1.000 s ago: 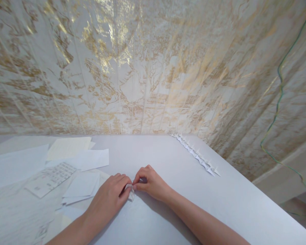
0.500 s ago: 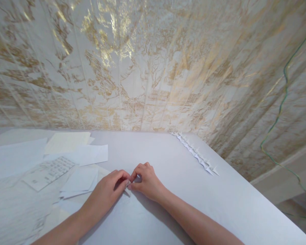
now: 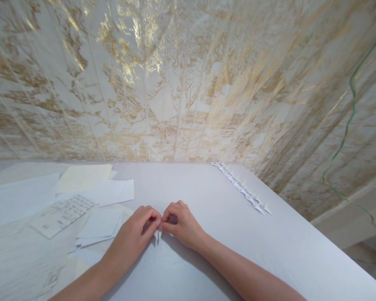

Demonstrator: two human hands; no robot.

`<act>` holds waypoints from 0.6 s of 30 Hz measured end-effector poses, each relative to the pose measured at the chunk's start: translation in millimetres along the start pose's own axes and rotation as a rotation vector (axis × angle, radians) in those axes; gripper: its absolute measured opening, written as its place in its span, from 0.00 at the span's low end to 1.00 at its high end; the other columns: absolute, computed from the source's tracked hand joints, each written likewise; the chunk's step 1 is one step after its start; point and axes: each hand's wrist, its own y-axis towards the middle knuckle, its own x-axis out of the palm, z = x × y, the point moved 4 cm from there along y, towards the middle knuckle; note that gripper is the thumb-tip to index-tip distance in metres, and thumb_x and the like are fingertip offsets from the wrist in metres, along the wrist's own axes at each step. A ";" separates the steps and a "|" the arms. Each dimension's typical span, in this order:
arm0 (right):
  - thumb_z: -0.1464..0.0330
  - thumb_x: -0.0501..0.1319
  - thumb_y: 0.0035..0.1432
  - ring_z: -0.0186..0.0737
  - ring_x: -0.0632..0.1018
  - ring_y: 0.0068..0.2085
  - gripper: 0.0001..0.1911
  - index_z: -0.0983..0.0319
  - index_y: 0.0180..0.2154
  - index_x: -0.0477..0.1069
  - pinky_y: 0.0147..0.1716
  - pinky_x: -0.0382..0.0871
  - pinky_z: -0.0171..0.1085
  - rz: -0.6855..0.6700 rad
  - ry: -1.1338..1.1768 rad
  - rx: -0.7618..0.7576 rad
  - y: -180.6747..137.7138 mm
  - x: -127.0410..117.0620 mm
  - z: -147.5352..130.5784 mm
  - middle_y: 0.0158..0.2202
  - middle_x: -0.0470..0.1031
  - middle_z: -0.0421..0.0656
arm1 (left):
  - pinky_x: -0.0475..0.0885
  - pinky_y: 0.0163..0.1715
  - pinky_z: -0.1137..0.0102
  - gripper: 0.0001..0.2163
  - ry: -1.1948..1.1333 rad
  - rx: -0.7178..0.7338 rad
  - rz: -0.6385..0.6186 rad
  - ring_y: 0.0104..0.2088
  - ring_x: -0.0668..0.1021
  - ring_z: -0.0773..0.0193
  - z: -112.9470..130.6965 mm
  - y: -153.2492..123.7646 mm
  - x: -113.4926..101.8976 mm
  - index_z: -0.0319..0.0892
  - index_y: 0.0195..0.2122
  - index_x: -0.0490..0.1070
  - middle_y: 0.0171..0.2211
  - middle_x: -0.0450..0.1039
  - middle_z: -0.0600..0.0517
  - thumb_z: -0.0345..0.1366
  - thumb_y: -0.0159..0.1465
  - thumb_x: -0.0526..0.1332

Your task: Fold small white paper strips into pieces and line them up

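My left hand (image 3: 140, 225) and my right hand (image 3: 181, 222) meet over the white table, both closed in a pinch with fingertips nearly touching. Between them they hold a small folded piece of paper (image 3: 157, 238). Its narrow pointed ends stick out below the fingertips; the upper part is hidden by the fingers. At the right, a row of small folded white paper pieces (image 3: 240, 187) with pointed tips runs slantwise along the table edge.
Loose sheets of paper (image 3: 15, 251) cover the table's left side, with a stack of small paper rectangles (image 3: 98, 223) and a printed slip (image 3: 62, 215) on top. A gold-patterned wall (image 3: 163, 104) stands behind the table (image 3: 188, 184). A green cord (image 3: 343, 144) hangs at the right.
The folded paper has turned between my fingertips, so its pointed ends now face downward toward me. My hands stay together in nearly the same place. The view has shifted slightly.
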 end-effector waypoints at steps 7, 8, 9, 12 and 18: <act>0.77 0.67 0.55 0.39 0.70 0.38 0.12 0.60 0.27 0.66 0.44 0.59 0.39 0.249 0.102 -0.185 -6.4 -10.6 -10.0 0.31 0.71 0.36 | 0.75 0.48 0.61 0.19 -0.404 -0.267 -0.152 0.48 0.80 0.53 -2.6 -7.3 8.0 0.42 0.48 0.70 0.47 0.78 0.43 0.51 0.65 0.56; 0.78 0.66 0.55 0.38 0.70 0.38 0.12 0.60 0.27 0.66 0.43 0.59 0.39 0.264 0.107 -0.197 -7.6 -11.0 -10.9 0.30 0.70 0.36 | 0.74 0.49 0.62 0.18 -0.542 -0.311 -0.228 0.49 0.80 0.54 0.6 -10.1 12.5 0.42 0.46 0.72 0.46 0.79 0.44 0.51 0.65 0.58; 0.78 0.65 0.55 0.38 0.70 0.37 0.12 0.60 0.27 0.65 0.43 0.59 0.39 0.272 0.105 -0.205 -8.6 -11.2 -11.8 0.30 0.70 0.36 | 0.74 0.50 0.64 0.17 -0.654 -0.346 -0.269 0.49 0.80 0.54 3.3 -12.3 15.9 0.42 0.44 0.73 0.46 0.80 0.45 0.50 0.64 0.60; 0.78 0.64 0.54 0.38 0.69 0.36 0.10 0.60 0.28 0.65 0.41 0.58 0.38 0.249 0.001 -0.259 -11.0 -9.4 -16.2 0.29 0.71 0.36 | 0.74 0.44 0.66 0.18 -0.760 -0.394 -0.212 0.41 0.81 0.56 1.8 -12.7 21.3 0.41 0.40 0.75 0.38 0.81 0.48 0.50 0.58 0.67; 0.75 0.62 0.53 0.40 0.68 0.34 0.07 0.62 0.36 0.71 0.36 0.55 0.40 0.174 -0.387 -0.452 -12.0 -2.2 -24.2 0.31 0.74 0.41 | 0.72 0.35 0.67 0.17 -0.727 -0.354 -0.181 0.29 0.79 0.59 -14.6 -7.5 34.0 0.40 0.36 0.76 0.24 0.77 0.55 0.46 0.51 0.71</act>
